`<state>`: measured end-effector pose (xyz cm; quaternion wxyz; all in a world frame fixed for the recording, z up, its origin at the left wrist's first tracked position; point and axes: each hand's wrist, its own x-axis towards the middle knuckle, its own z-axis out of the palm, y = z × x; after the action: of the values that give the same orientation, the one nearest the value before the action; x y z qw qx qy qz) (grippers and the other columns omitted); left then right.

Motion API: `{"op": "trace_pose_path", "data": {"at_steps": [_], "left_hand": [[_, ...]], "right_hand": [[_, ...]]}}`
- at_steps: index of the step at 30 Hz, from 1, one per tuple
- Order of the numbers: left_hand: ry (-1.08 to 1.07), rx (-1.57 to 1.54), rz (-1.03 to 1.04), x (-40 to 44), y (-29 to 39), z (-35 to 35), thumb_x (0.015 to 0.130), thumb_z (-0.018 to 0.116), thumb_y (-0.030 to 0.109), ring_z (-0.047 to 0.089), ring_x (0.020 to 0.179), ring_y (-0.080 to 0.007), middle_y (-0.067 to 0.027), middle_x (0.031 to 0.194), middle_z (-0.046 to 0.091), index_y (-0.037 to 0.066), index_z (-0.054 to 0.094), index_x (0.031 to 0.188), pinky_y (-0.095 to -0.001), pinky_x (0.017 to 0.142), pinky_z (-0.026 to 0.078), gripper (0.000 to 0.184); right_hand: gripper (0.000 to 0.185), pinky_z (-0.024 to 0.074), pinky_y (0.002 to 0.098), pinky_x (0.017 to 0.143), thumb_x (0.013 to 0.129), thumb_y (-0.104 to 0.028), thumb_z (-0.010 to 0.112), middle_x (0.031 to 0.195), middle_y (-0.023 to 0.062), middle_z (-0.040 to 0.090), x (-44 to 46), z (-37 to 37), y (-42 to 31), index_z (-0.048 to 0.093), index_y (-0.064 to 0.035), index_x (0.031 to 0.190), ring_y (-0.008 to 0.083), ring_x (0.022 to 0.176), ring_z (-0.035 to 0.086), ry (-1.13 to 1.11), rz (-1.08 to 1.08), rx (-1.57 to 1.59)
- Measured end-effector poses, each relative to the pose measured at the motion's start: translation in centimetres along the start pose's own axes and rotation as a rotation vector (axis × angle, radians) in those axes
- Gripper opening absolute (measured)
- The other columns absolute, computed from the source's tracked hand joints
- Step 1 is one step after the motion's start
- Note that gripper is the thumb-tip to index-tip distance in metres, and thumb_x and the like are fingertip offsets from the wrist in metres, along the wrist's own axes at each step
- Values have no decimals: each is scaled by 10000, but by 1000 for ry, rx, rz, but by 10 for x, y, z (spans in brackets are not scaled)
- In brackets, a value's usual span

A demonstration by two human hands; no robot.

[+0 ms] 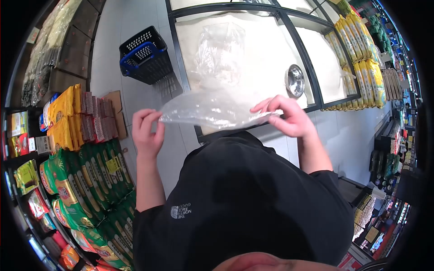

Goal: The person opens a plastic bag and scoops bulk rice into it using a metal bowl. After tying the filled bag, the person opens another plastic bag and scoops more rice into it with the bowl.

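Left hand (148, 131): thumb and fingertips pinched together on one end of a clear plastic bag (217, 113). Right hand (291, 118): pinching the opposite end, fingers curved. Done: bag in hand, stretched wide. Outstanding, I judge: the opening; whether the mouth is parted, I cannot tell. No contents show. Bag lies at three o'clock from my left grip, nine from my right. Farther out: metal bowl (295, 80), two o'clock, untouched; basket (153, 74), ten o'clock.
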<state>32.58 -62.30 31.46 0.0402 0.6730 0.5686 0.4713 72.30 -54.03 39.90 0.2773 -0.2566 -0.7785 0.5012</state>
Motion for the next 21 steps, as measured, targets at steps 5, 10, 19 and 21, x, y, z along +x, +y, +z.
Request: {"op": "trace_pose_path", "data": {"at_steps": [5,10,19,21], "left_hand": [[-200,63,-122,-74,-32,31,769,731,-9,656,925,-277,-103,1060,630,70,697,965,-359,774,553,214],[-459,196,-306,-120,-72,59,798,742,72,640,1020,-291,-99,1134,607,92,687,967,-403,823,551,179],[-956,440,-261,-121,-43,85,749,855,267,405,1412,-383,-138,1558,391,216,488,1469,-532,1105,389,810],[-994,375,-120,-114,-24,99,743,863,293,333,1474,-393,-148,1627,315,217,429,1532,-553,1138,346,904]], "right_hand": [[132,561,345,778,956,-91,635,916,105,709,-33,73,67,559,-51,1056,244,859,720,13,327,29],[287,519,390,698,956,-185,633,826,140,650,-49,128,140,559,-79,1212,277,749,659,52,474,-1],[574,529,465,904,1002,-569,536,1076,225,727,-36,124,194,579,-117,1353,411,1037,681,-393,702,-322],[557,530,458,911,989,-553,566,1077,208,721,-27,115,184,626,-97,1305,399,1032,678,-410,787,-315]]}}
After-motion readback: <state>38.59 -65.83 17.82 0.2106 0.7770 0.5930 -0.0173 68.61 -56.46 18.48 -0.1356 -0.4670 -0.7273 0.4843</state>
